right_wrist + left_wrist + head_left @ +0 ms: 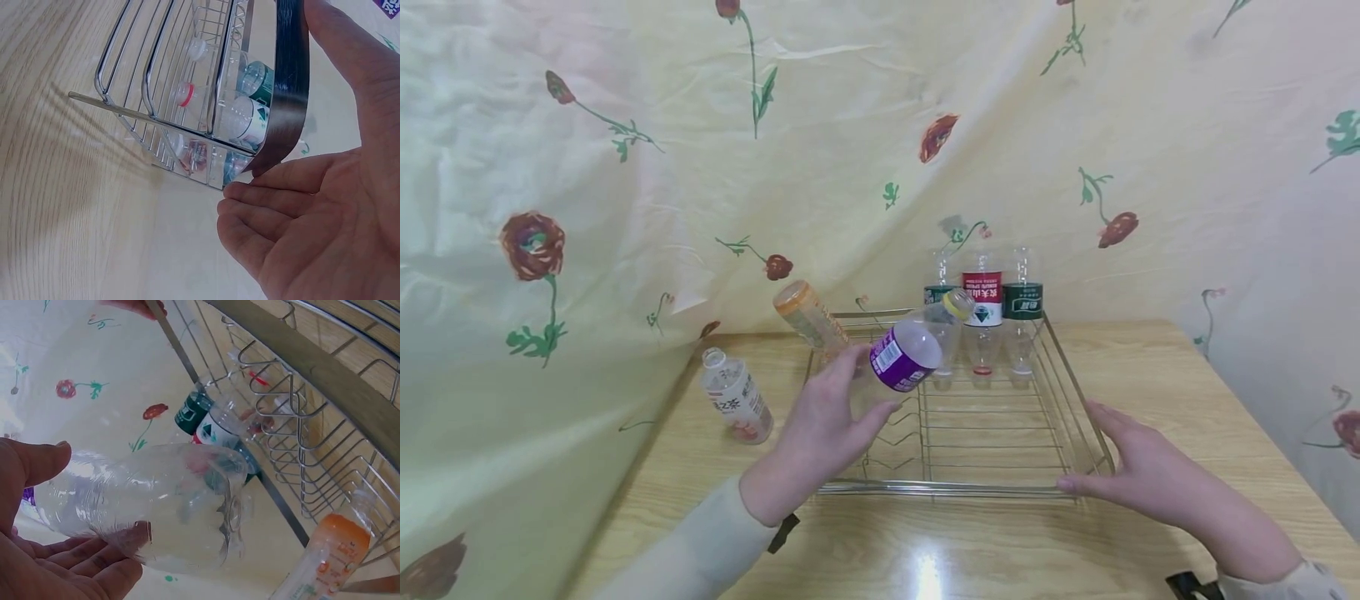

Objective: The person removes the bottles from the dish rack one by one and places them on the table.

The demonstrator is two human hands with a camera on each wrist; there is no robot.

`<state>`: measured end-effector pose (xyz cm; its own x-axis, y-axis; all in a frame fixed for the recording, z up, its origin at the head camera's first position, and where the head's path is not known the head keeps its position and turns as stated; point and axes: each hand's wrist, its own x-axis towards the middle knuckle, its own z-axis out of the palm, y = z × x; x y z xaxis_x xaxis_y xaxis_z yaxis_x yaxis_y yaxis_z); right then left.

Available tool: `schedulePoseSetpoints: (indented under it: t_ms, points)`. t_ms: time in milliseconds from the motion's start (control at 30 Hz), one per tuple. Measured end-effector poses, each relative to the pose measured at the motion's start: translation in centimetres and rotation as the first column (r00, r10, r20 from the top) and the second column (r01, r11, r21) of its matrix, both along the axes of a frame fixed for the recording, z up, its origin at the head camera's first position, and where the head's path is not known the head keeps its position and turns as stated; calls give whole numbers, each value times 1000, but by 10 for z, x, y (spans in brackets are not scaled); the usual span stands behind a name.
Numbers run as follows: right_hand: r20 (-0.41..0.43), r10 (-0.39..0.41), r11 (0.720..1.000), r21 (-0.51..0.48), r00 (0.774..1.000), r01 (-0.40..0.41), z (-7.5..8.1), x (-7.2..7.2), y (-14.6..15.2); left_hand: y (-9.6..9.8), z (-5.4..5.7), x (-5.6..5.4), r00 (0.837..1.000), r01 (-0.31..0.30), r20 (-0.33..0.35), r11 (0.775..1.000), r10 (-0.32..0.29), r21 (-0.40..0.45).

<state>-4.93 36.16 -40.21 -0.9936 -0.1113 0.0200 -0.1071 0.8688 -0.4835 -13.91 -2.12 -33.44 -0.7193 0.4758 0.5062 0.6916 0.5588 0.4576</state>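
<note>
My left hand (823,437) holds a clear plastic bottle with a purple label (906,357) over the left part of a wire rack (977,487). The bottle tilts, its yellow-ringed neck up to the right; in the left wrist view thumb and fingers lie on either side of its clear body (169,506). My right hand (1138,471) touches the rack's front right corner, thumb at the metal band (290,87) and fingers nearly straight beside it. Neck down in the back right of the rack stand a red-and-white-labelled bottle (982,300) and two green-labelled bottles (1022,302).
An orange-labelled bottle (811,315) leans at the rack's back left corner, base up. On the wooden table (1000,550), left of the rack, stands a clear bottle with a pale label (737,400). Flowered cloth (850,167) hangs behind and on the left.
</note>
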Motion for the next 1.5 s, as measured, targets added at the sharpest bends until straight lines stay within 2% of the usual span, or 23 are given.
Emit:
schedulePoseSetpoints:
  t_ms: [367, 533, 667, 833, 967, 1067, 1200, 1333, 1400, 1500]
  points:
    - [-31, 2, 1000, -23, 1000, -3, 0, 2, -3, 7, -8, -2, 997, 77, -23, 991, -75, 109]
    - [-31, -2, 1000, -20, 1000, 1, 0, 1, -3, 11, -9, -3, 993, 117, -1, 980, -118, 164]
    - [-35, -4, 1000, -22, 999, 3, 1, 2, -2, 15, -9, -1, 991, 123, 33, 973, -132, 195]
    - [-46, -11, 1000, -29, 999, 9, 6, 4, -1, 20, -9, 0, 984, 157, 44, 954, -173, 256]
    - [-93, -1, 998, -63, 996, -5, 13, 5, -5, 24, -10, 1, 977, 173, 66, 933, -203, 316]
    - [-157, 17, 995, -92, 988, -31, 20, 6, -11, 26, -10, 2, 972, 159, 109, 925, -208, 345]
    - [-269, 51, 988, -124, 962, -87, 31, 9, -27, 30, -10, 4, 956, 136, 189, 911, -223, 388]
    - [-378, 89, 978, -142, 921, -153, 40, 9, -48, 34, -9, 6, 929, 123, 261, 886, -261, 446]
    - [-407, 105, 971, -157, 907, -182, 42, 8, -57, 35, -8, 8, 918, 125, 281, 878, -279, 463]
    - [-408, 119, 955, -202, 905, -216, 44, 6, -71, 39, -8, 11, 902, 136, 304, 871, -306, 473]
